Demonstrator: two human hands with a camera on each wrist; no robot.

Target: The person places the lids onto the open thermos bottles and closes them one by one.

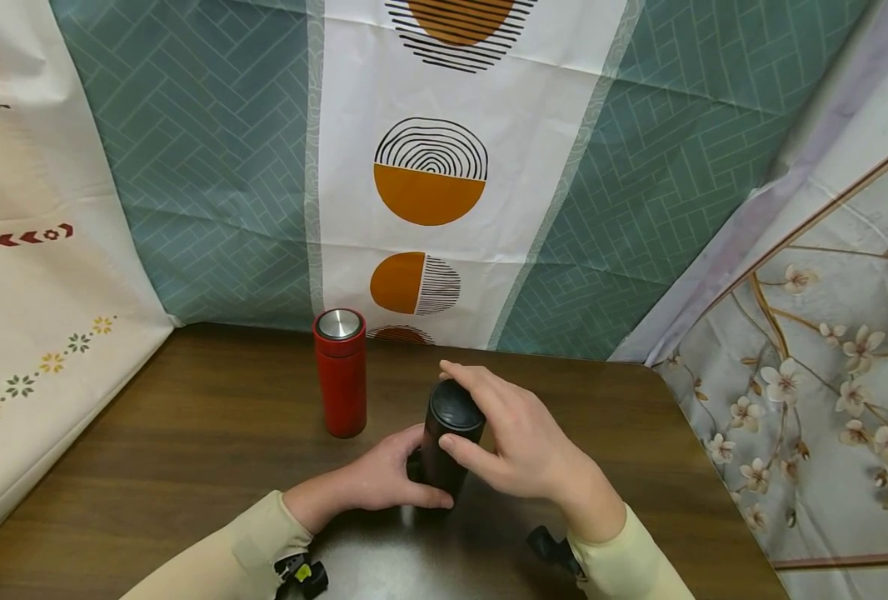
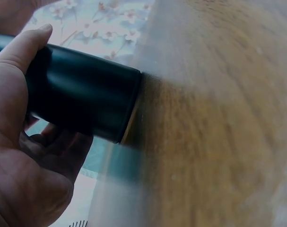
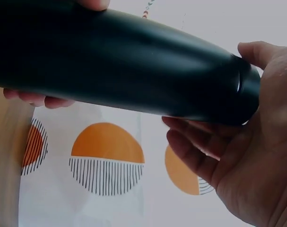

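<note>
A black thermos flask (image 1: 442, 458) stands nearly upright near the middle of the table. My left hand (image 1: 376, 477) grips its lower body, with the thumb on the near side. At the top, my right hand (image 1: 522, 437) holds the round black lid (image 1: 456, 405) between thumb and fingers. In the left wrist view the base of the flask (image 2: 91, 92) is at the wooden surface; whether it touches is hard to tell. The right wrist view has the lid end against my right palm (image 3: 256, 156). Behind and to the left stands a red thermos flask (image 1: 342, 387) with a silver-topped lid.
The brown wooden table (image 1: 212, 417) ends at a patterned green and white cloth (image 1: 226, 167) at the back. A cream embroidered cloth (image 1: 39, 317) borders the left side, a floral cloth (image 1: 826, 417) the right. Black wrist straps (image 1: 301, 575) sit on my sleeves.
</note>
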